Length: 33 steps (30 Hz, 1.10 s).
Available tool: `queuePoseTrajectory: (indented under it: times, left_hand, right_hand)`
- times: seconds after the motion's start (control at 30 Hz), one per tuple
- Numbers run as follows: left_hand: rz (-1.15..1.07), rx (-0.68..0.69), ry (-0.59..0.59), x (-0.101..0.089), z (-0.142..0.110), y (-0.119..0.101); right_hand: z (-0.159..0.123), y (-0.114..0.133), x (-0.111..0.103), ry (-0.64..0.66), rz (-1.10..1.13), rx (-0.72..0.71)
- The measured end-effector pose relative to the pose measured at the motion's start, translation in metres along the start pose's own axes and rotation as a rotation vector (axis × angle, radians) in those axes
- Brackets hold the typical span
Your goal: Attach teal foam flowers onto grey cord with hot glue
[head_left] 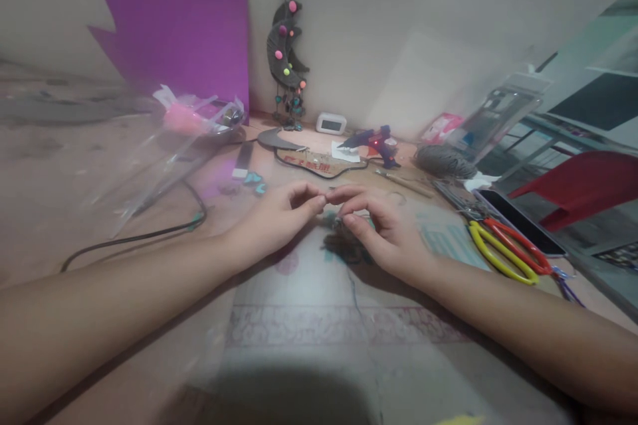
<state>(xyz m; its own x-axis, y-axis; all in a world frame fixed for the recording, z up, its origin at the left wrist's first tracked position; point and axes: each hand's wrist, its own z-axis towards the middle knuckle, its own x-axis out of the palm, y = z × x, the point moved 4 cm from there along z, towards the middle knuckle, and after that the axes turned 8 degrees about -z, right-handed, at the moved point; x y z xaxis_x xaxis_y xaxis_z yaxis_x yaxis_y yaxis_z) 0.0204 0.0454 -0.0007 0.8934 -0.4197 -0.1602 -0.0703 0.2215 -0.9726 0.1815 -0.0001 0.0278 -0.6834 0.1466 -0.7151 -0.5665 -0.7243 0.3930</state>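
Note:
Over the printed sheet (299, 325) on the table, my two hands meet at the fingertips. My left hand (294, 212) is closed in a pinch, thumb against forefinger; what lies between them is too small to make out. With curled fingers, my right hand (383, 226) pinches a small grey tuft of yarn (337, 220) between thumb and finger. Below the hands a grey yarn strand (355, 295) lies on the sheet.
Right of my hands lie scissors (503, 252) with red and yellow handles, a phone (521, 222) and a grey yarn ball (445, 161). A glue gun (373, 145) with a lit red light stands behind. A moon ornament (284, 53) hangs on the wall. A black cable (129, 239) runs left.

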Motion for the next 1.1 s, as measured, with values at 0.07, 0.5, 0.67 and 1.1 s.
queuePoseTrajectory:
  times: [0.07, 0.5, 0.67, 1.1]
  left_hand:
    - [-0.001, 0.004, 0.011, 0.000, 0.000, 0.001]
    - [-0.092, 0.006, 0.043, 0.002, 0.001, -0.001]
    - [-0.071, -0.012, 0.044, 0.001, -0.001, -0.004]
    - [-0.035, 0.028, 0.013, -0.001, 0.002, 0.000]
  right_hand:
    - [0.000, 0.001, 0.000, 0.019, -0.051, -0.051]
    - [0.001, 0.007, 0.003, 0.072, -0.166, -0.156]
    - [0.000, 0.011, 0.006, 0.096, -0.142, -0.191]
    - [-0.005, -0.009, 0.001, -0.034, 0.215, 0.143]
